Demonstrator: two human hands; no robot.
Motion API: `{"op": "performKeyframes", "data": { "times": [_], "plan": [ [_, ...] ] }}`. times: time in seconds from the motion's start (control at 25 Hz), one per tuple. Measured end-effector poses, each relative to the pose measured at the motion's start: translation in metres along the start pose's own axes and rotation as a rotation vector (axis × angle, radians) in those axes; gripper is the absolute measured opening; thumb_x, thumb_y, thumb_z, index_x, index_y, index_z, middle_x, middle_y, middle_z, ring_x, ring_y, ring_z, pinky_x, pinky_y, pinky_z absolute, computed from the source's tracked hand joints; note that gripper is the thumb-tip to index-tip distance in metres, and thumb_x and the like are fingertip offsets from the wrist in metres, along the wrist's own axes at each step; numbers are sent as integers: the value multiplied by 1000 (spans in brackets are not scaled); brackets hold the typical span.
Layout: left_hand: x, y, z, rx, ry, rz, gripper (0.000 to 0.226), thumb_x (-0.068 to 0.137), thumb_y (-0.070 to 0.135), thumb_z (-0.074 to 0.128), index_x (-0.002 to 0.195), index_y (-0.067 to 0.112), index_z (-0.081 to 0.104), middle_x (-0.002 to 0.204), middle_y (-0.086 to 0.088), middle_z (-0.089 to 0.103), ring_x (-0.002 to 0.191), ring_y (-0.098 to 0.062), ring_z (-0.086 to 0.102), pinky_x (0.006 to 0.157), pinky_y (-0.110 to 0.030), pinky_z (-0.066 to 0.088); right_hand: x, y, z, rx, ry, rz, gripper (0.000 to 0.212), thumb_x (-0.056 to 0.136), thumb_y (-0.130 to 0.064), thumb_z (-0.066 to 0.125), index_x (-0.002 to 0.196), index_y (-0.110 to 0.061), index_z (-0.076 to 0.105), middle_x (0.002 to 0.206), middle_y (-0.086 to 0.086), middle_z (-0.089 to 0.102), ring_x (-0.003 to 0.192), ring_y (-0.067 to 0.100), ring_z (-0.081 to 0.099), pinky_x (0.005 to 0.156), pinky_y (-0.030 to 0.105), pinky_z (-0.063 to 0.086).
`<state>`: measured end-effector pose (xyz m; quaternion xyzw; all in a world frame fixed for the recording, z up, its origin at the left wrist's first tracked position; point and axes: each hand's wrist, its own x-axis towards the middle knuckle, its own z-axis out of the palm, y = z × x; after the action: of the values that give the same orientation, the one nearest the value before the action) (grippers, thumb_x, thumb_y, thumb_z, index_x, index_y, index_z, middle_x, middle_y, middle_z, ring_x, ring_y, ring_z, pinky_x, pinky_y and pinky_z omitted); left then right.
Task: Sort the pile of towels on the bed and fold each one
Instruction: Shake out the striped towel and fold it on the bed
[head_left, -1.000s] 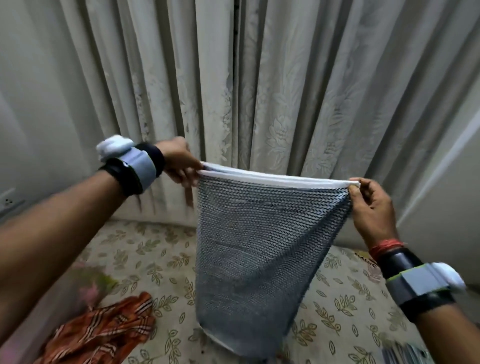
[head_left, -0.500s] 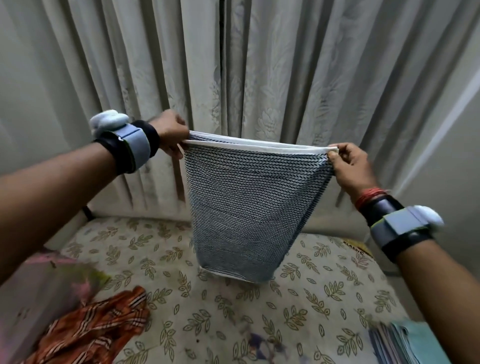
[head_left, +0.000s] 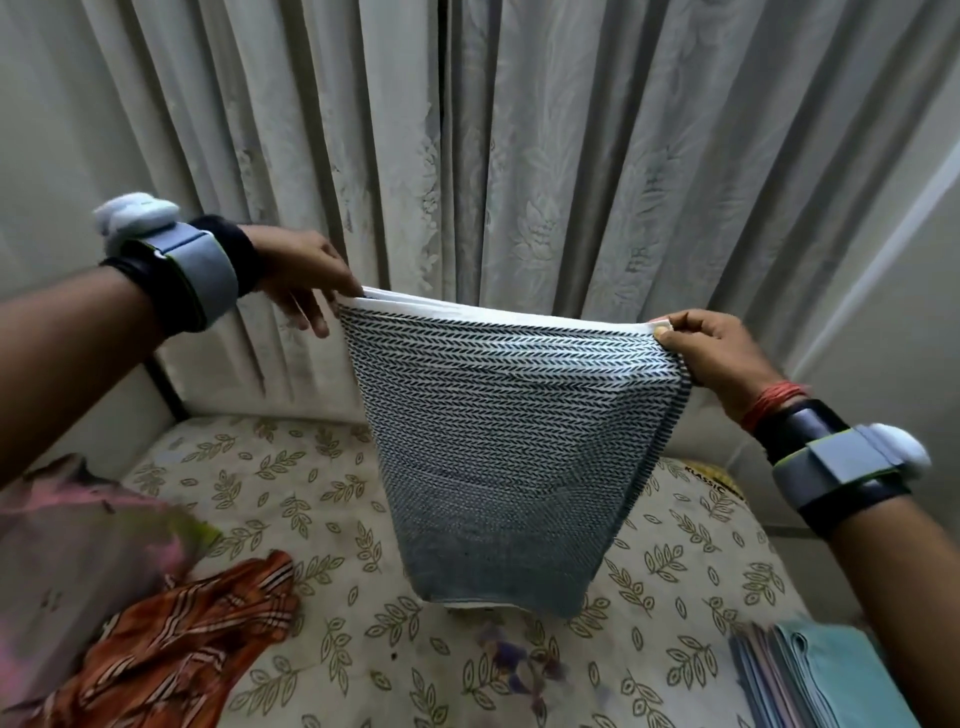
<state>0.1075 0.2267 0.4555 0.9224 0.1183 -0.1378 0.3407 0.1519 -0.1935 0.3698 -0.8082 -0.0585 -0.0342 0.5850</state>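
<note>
I saw both hands holding a herringbone towel up over the bed, its white top edge stretched between them with several layers showing. The left hand pinched the top left corner and the right hand pinched the right one. An orange striped cloth lay crumpled by the bed's near left edge. A stack of folded teal towels sat at its near right corner. A pale curtain hung behind.
</note>
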Motion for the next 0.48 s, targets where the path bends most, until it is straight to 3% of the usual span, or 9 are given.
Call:
{"op": "performKeyframes", "data": {
  "times": [0.16, 0.32, 0.4, 0.48],
  "plan": [
    [5, -2, 1, -267, -149, -53, 28, 104, 13, 39, 117, -5, 57, 84, -18, 75, 68, -21, 75, 48, -23, 56, 7, 1, -13, 24, -86, 143, 13, 97, -5, 59, 102, -6, 71, 74, 2, 68, 50, 2, 60, 44, 15, 47],
    [27, -8, 11, -512, -197, -147, 31, 103, 9, 40, 125, -10, 50, 94, -24, 73, 78, -27, 76, 57, -24, 60, 29, 7, -19, -32, -159, 215, 12, 98, -5, 58, 97, -9, 69, 74, 4, 62, 52, 9, 53, 40, 15, 40],
    [41, -6, 29, -509, -155, -152, 26, 101, 2, 44, 121, -12, 49, 104, -27, 68, 74, -30, 75, 54, -25, 59, 46, 15, -16, -190, -151, 191, 14, 97, -4, 59, 91, -12, 69, 70, 6, 57, 50, 9, 46, 42, 19, 35],
    [61, -2, 47, -353, -17, -104, 16, 95, -3, 53, 109, -11, 54, 100, -24, 62, 72, -31, 70, 50, -28, 58, 60, 24, -4, -283, -142, 187, 11, 98, -3, 58, 92, -8, 66, 64, 6, 50, 46, 9, 41, 38, 18, 31]
  ]
}}
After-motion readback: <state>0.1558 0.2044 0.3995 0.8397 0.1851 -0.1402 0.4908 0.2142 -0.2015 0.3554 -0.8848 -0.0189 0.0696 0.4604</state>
